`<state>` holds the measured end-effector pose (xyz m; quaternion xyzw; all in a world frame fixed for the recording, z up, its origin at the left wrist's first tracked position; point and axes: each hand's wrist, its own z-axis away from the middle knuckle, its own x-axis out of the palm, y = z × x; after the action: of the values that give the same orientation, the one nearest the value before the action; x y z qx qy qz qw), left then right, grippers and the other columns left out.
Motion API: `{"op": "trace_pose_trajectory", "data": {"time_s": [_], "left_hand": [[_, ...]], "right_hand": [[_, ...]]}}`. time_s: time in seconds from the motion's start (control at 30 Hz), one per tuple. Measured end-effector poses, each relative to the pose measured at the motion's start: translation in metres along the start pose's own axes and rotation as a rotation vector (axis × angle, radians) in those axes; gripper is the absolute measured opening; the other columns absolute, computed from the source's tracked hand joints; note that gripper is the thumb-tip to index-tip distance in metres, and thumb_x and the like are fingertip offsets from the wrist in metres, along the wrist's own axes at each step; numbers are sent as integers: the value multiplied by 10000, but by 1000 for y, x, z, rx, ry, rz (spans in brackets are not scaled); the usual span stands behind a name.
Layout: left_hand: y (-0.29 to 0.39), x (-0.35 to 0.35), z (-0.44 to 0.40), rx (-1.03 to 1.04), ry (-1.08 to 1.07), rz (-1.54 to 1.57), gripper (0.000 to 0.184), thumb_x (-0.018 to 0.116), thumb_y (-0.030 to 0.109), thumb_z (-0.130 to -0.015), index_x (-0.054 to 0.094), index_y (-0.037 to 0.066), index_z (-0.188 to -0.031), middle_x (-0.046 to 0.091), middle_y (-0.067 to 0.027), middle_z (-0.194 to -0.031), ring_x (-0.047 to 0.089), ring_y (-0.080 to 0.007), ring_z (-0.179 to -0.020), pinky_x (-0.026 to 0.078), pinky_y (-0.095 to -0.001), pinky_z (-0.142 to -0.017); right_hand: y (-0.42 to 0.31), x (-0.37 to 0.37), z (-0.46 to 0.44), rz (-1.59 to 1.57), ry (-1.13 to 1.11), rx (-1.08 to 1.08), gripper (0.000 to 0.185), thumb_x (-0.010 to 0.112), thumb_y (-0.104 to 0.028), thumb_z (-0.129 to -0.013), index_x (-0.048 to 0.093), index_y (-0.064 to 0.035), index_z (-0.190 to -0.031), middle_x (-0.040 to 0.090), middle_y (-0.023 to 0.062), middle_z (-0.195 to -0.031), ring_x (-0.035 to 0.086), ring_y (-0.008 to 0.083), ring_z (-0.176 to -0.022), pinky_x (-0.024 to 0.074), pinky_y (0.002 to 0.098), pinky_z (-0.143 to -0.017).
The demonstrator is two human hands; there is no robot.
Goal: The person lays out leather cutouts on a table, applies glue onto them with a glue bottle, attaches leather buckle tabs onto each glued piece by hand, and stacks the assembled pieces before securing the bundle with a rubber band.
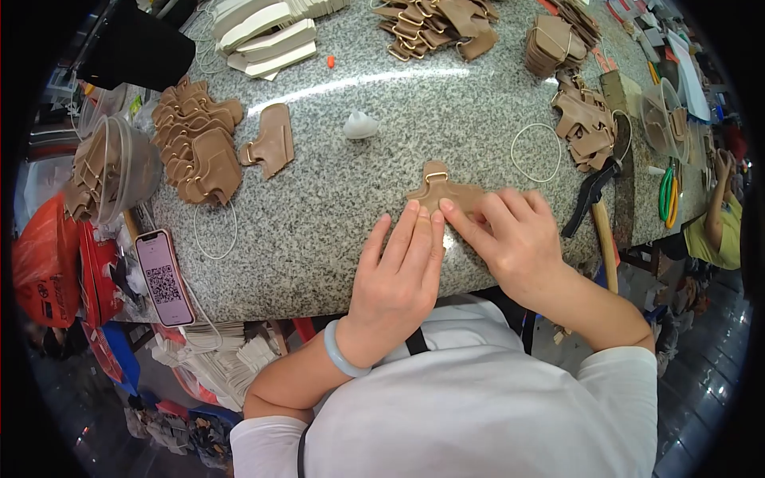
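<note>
A brown leather piece (437,190) with a gold metal loop at its top tab lies on the stone worktop near its front edge. My left hand (398,271) rests on its lower edge, fingers stretched out and fingertips pressing down. At the piece's right side, my right hand (514,239) has its thumb on the leather and its other fingers curled over the right end, closed on it. Part of the piece is hidden beneath both hands. Just beyond it stands a small white pointed object (360,125).
Similar leather pieces are stacked at left (199,151), with one loose piece (272,139) beside them. A phone (165,279) lies at the left edge. A hammer (603,231) and a pale elastic loop (536,152) are at right. Another person (717,223) sits far right.
</note>
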<state>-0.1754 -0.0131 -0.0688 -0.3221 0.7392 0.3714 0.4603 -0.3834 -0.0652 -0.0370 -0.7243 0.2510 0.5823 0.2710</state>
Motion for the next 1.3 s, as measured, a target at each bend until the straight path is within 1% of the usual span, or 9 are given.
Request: {"op": "trace_pose_trajectory", "data": {"time_s": [0.23, 0.3, 0.37, 0.5, 0.63, 0.83, 1.07, 1.17, 1.3], "left_hand": [[-4, -4, -8, 31, 118, 30, 362, 742, 115, -909, 733, -40, -1236, 723, -180, -1188, 705, -312, -1200, 547, -466, -1030], [-4, 0, -9, 8, 173, 54, 308, 739, 120, -902, 737, -38, -1167, 722, -182, -1146, 715, -311, -1154, 555, -453, -1002], [-1, 7, -10, -40, 238, 111, 236, 732, 122, -901, 729, -33, -1080, 712, -169, -1076, 721, -303, -1083, 565, -431, -949], [-5, 4, -12, -148, 303, 337, 266, 749, 62, -872, 691, 0, -1125, 684, -141, -1078, 700, -319, -1030, 565, -419, -880], [-11, -4, -6, -264, 438, 463, 452, 811, 34, -833, 670, 54, -1262, 692, -124, -1151, 671, -341, -1037, 565, -403, -855], [-37, -35, 25, -630, 446, 918, 170, 849, 7, -874, 762, 28, -1019, 741, -58, -979, 688, -114, -848, 566, -274, -756], [-130, -52, 14, -679, 822, 852, 475, 811, 29, -934, 550, 14, -1330, 729, -70, -997, 730, -126, -876, 587, -256, -708], [-136, -52, 10, -766, 719, 570, 426, 763, -3, -967, 530, -17, -1323, 718, -86, -983, 724, -127, -823, 575, -266, -653], [-144, -43, 15, -722, 620, -45, 278, 807, 274, -941, 622, 113, -1072, 709, -84, -713, 730, -307, -637, 554, -409, -568]], "right_hand": [[19, -7, -14, -219, -43, 14, 398, 777, -41, -780, 767, -63, -1177, 651, 78, -1002, 657, 286, -933, 506, 439, -795], [27, -9, -21, -219, 179, 11, 372, 832, -99, -789, 749, -53, -1149, 665, 81, -1025, 652, 300, -931, 517, 434, -803], [20, -3, -17, -324, 200, 271, 404, 888, -131, -768, 733, -38, -1129, 676, 96, -1004, 660, 329, -937, 532, 439, -832], [12, -1, -16, -556, -26, 539, 346, 924, -118, -748, 678, -25, -972, 669, 122, -950, 660, 308, -902, 536, 430, -785], [1, 19, -6, -890, 71, 508, 245, 879, 5, -822, 665, 0, -940, 696, 61, -857, 661, 139, -723, 539, 302, -652], [-29, 4, -33, -863, 307, 292, 234, 850, 19, -844, 711, -11, -1030, 716, 83, -1005, 684, 171, -852, 533, 281, -699], [-68, 20, -99, -606, 342, -66, 259, 768, 27, -887, 692, -22, -1129, 704, 148, -1110, 718, 342, -987, 598, 412, -822], [-76, 37, -151, -394, 387, -132, 326, 757, 5, -869, 666, -24, -1181, 672, 136, -1183, 688, 339, -1032, 583, 426, -865], [-76, 71, -185, -124, 294, -82, 418, 773, -99, -839, 640, -38, -1230, 625, 103, -1242, 635, 298, -1083, 544, 430, -900]]}}
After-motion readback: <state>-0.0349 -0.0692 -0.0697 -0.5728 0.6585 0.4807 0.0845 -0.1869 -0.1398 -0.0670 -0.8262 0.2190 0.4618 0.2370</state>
